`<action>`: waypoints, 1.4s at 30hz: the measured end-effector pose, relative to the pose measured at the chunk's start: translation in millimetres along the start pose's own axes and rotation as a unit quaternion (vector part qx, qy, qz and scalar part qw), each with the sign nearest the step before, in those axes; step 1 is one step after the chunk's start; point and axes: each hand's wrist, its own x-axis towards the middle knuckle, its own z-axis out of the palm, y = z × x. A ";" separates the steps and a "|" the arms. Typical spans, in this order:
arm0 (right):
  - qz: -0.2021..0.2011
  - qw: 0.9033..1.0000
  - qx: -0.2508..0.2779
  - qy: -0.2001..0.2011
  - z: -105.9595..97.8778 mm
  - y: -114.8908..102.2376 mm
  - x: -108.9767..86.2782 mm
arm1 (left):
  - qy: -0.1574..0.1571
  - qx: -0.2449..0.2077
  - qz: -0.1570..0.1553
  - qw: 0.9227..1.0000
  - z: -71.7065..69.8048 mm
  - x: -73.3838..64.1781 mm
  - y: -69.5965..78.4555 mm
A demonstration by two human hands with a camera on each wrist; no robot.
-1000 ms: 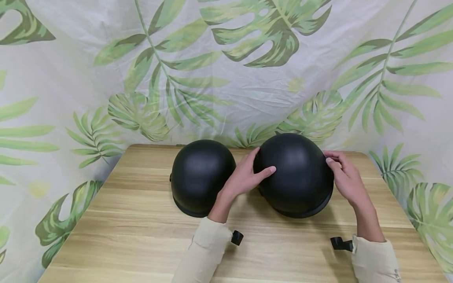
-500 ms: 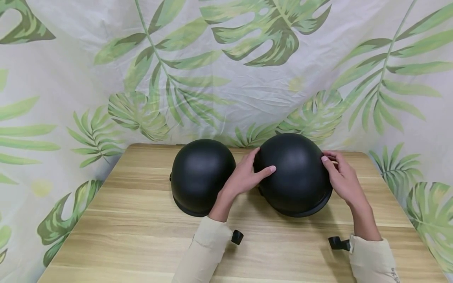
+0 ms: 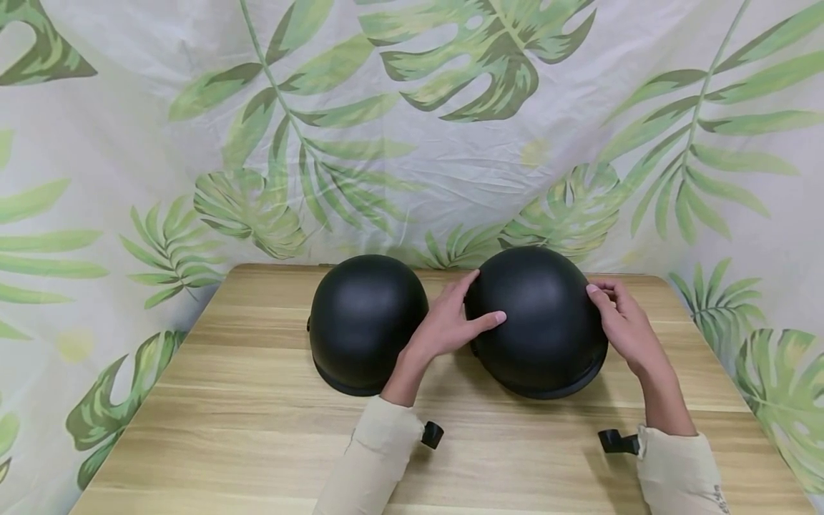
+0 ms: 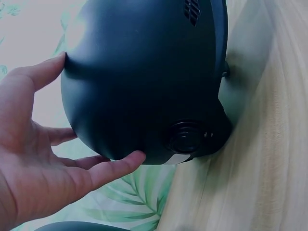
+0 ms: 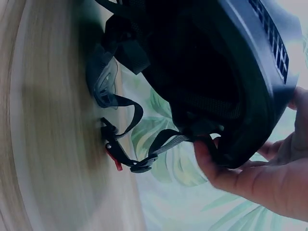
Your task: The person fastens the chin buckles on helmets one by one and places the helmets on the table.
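Both hands hold a matte black helmet (image 3: 534,322) near the table's back right, its right side tipped up. On its left side, my left hand (image 3: 444,322) spreads thumb and fingers over the dome, palm away from the shell. My right hand (image 3: 627,322) grips the opposite rim; in the right wrist view a finger curls under the edge. That view also shows the dark inside and a chin strap (image 5: 132,110) hanging to the wood, with a red-tabbed buckle (image 5: 113,144). A vent (image 4: 192,10) and a round side knob (image 4: 185,138) face the left wrist camera.
A second black helmet (image 3: 363,322) stands dome up just left of the held one, partly behind my left forearm. Both are on a wood-grain table (image 3: 257,443). A leaf-print cloth (image 3: 450,179) hangs behind its back edge. Black wrist mounts (image 3: 433,434) stick out at the cuffs.
My right hand has shifted slightly left and further round the helmet's rim. Lately the held helmet has dipped a little and moved slightly right, my left fingers moving with it.
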 end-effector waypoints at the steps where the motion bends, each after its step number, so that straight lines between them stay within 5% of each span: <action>1: 0.005 1.000 0.004 -0.006 -0.7 1.0 0.6 | -0.002 0.000 0.001 1.000 0.8 0.0 0.2; 8: 0.024 0.998 0.040 -0.048 -5.1 5.0 1.6 | -0.017 0.003 0.001 1.000 6.6 0.2 2.0; 33: -0.022 0.997 0.033 -0.070 -9.1 15.6 7.4 | -0.019 0.025 0.028 0.999 16.6 1.1 3.4; 42: 0.018 0.991 0.072 -0.108 -13.7 23.7 9.3 | -0.030 0.021 0.029 0.999 21.7 -0.2 7.1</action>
